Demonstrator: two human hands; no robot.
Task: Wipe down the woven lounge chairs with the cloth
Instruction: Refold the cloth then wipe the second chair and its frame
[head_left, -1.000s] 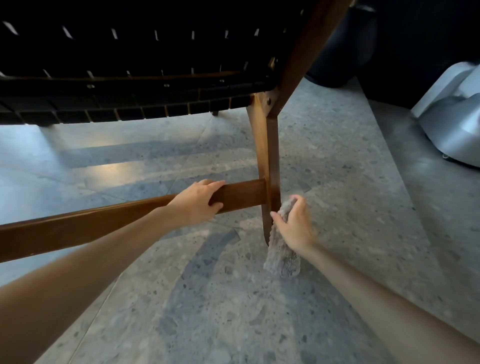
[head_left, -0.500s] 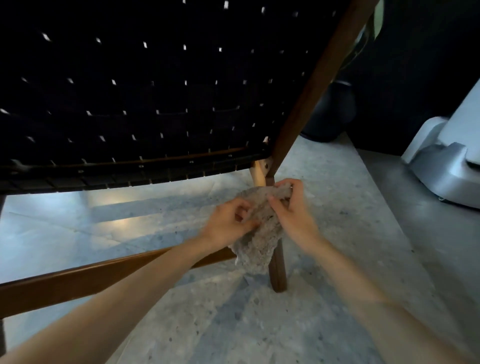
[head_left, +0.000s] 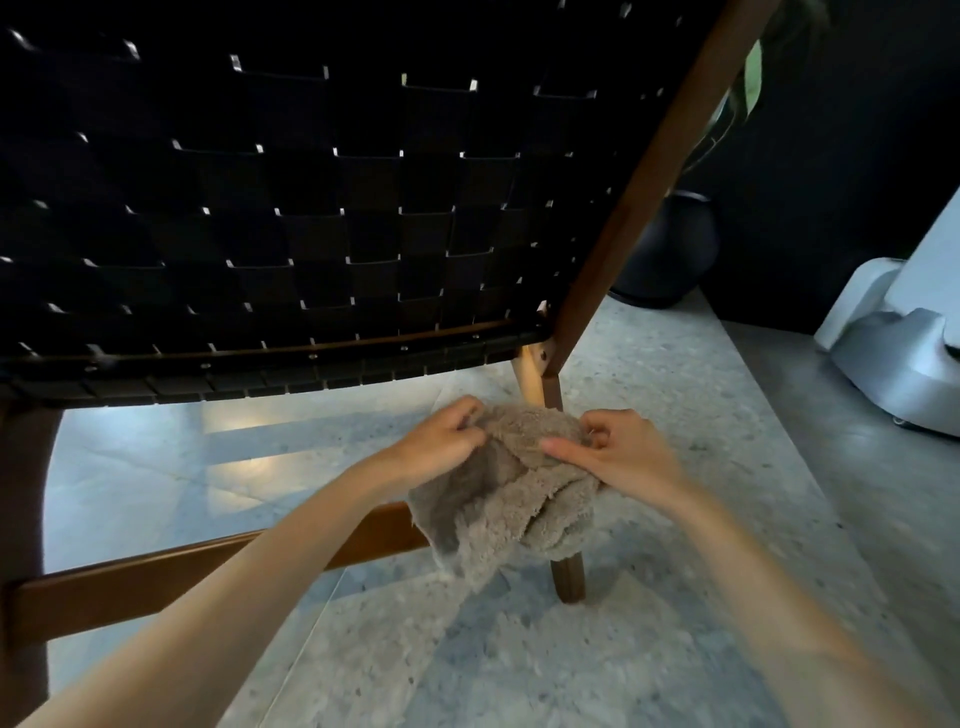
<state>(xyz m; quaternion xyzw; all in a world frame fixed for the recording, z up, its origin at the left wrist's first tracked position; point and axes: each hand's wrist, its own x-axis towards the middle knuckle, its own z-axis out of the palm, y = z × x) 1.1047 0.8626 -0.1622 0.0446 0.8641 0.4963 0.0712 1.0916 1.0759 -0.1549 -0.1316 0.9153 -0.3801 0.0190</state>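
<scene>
In the head view, the left hand (head_left: 441, 441) grips the top left edge of the cloth (head_left: 498, 499) with curled fingers. The right hand (head_left: 623, 457) pinches the top right edge between thumb and fingers. The beige, fluffy cloth hangs bunched between them, in front of the woven lounge chair (head_left: 311, 208), hiding part of its wooden leg (head_left: 569, 577) and the end of the low rail (head_left: 130, 582); whether it touches the wood, I cannot tell. Beyond the chair, a dark round pot (head_left: 670, 249) stands on the speckled stone floor (head_left: 571, 665)
</scene>
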